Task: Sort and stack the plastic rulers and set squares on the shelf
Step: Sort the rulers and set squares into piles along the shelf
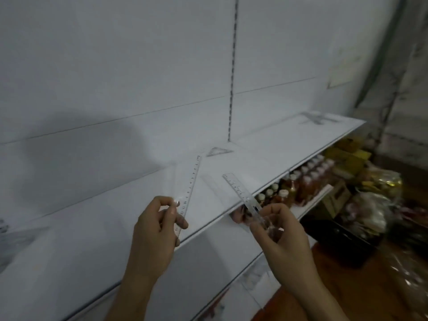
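My left hand (157,225) pinches the near end of a clear plastic ruler (191,184), which points up and away over the white shelf (115,228). My right hand (275,230) pinches the near end of a second clear ruler (240,193), angled up to the left above the shelf's front edge. A small clear set square (218,151) lies flat on the shelf near the back panel. Far to the right on the same shelf lies a loose pile of clear rulers and set squares (317,118).
More clear plastic pieces (9,242) lie at the shelf's far left edge. Below the shelf, a lower shelf carries bottles (305,179) with white caps. Yellow packets (347,156) and wrapped goods (370,205) crowd the floor at the right. A slotted upright (232,72) runs down the back panel.
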### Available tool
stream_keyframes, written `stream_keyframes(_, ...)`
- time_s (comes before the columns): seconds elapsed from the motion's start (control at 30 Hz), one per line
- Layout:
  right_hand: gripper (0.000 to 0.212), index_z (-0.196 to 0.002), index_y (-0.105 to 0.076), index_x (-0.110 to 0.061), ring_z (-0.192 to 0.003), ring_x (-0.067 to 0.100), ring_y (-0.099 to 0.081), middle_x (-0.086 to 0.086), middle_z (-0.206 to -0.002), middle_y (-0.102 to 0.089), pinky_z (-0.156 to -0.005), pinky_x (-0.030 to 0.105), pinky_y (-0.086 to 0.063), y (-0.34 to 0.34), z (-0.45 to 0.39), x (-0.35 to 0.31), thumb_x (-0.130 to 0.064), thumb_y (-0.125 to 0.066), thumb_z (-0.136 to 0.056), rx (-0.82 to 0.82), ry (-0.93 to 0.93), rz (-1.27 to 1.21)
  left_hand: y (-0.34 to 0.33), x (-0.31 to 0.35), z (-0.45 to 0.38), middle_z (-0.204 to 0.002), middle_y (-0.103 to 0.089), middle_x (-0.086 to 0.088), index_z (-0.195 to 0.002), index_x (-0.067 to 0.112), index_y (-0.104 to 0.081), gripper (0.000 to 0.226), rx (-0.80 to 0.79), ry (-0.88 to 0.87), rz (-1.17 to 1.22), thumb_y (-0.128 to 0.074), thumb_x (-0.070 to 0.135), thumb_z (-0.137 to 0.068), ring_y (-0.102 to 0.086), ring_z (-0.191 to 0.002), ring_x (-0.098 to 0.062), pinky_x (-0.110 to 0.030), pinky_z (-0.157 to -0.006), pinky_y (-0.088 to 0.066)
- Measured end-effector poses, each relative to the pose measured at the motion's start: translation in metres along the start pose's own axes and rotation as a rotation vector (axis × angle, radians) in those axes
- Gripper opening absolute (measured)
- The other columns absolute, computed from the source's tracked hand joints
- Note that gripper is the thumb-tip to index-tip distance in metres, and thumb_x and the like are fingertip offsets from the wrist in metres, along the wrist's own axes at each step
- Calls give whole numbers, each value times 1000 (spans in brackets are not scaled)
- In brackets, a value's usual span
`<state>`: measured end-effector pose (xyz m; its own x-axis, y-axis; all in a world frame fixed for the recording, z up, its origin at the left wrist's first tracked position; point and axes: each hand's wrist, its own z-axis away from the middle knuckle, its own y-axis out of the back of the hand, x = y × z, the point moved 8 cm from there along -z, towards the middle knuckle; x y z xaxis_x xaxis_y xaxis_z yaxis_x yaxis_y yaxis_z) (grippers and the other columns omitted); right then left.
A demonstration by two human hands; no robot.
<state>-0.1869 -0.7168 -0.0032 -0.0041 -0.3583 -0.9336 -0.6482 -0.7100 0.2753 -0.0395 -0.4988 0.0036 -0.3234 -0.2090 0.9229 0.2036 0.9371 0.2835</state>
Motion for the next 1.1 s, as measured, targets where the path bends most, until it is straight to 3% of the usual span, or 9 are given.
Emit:
stream_keyframes(0.13, 22, -103, -57, -34, -62, 18, -58, -18, -90, -63, -54, 35, -50, 96, -4, 25, -27, -74, -90, 168, -78, 82, -102, 31, -10, -64, -68, -1, -94, 29, -61, 19, -143, -57, -25, -49, 18, -103, -44, -39, -12, -26, -44, -39)
stream_keyframes(0.3, 43, -117, -54, -46, -79, -1, -64, -30, -96, -64, -63, 21, -55, 190, 2, 56, -35, -79, -83, 375, -151, 261, -206, 66, -18, -69, -69, 8, -92, 30, -62, 13, -251, -139, -86, -53, 23, -99, -61, -56, -18, -41, -55, -50)
stream_keyframes(0.4, 47, -122, -58, -42, -83, -13, -61, -34, -94, -63, -65, 12, -53, 231, 2, 74, -34, -81, -81, 474, -191, 351, -266, 83, -21, -73, -69, 19, -93, 31, -60, 3, -349, -156, -77, -62, 31, -95, -64, -63, -9, -23, -48, -47)
stream_keyframes(0.47, 46, -121, -63, -39, -87, -18, -59, -32, -94, -64, -67, 6, -51, 255, -5, 89, -32, -82, -80, 506, -220, 389, -304, 91, -23, -73, -67, 24, -98, 32, -59, 17, -405, -165, -81, -72, 35, -87, -65, -67, 0, -17, -50, -46)
stream_keyframes(0.57, 42, -116, -63, -40, -88, -20, -57, -30, -94, -65, -66, 1, -47, 282, -30, 105, -30, -83, -80, 548, -242, 408, -352, 99, -38, -68, -65, 12, -108, 34, -55, 37, -456, -202, -82, -79, 29, -81, -64, -62, -6, -19, -50, -45)
stream_keyframes(0.7, 42, -110, -56, -46, -89, -13, -57, -32, -98, -57, -65, 3, -46, 308, -88, 116, -33, -82, -80, 558, -207, 505, -409, 113, -80, -66, -62, 15, -106, 34, -58, 33, -451, -281, -87, -75, 19, -84, -61, -63, -5, -12, -53, -45)
stream_keyframes(0.83, 43, -115, -54, -46, -91, -8, -53, -28, -105, -47, -62, 7, -46, 349, -158, 117, -35, -79, -82, 554, -203, 589, -467, 140, -134, -67, -61, 13, -110, 31, -68, 26, -429, -302, -58, -73, 24, -86, -65, -62, -6, -4, -51, -44)
stream_keyframes(1.0, 41, -113, -55, -42, -92, -7, -52, -22, -105, -48, -67, -4, -41, 398, -235, 117, -31, -80, -82, 614, -108, 602, -536, 174, -198, -80, -64, 9, -121, 29, -66, 32, -373, -364, -55, -67, 31, -89, -64, -72, -10, -19, -65, -52)
stream_keyframes(1.1, 39, -115, -58, -41, -95, -5, -53, -23, -107, -49, -63, 8, -50, 407, -272, 140, -34, -78, -82, 591, -123, 591, -560, 177, -223, -82, -64, 8, -124, 30, -61, 34, -352, -362, -76, -66, 32, -90, -63, -71, -12, -15, -60, -47)
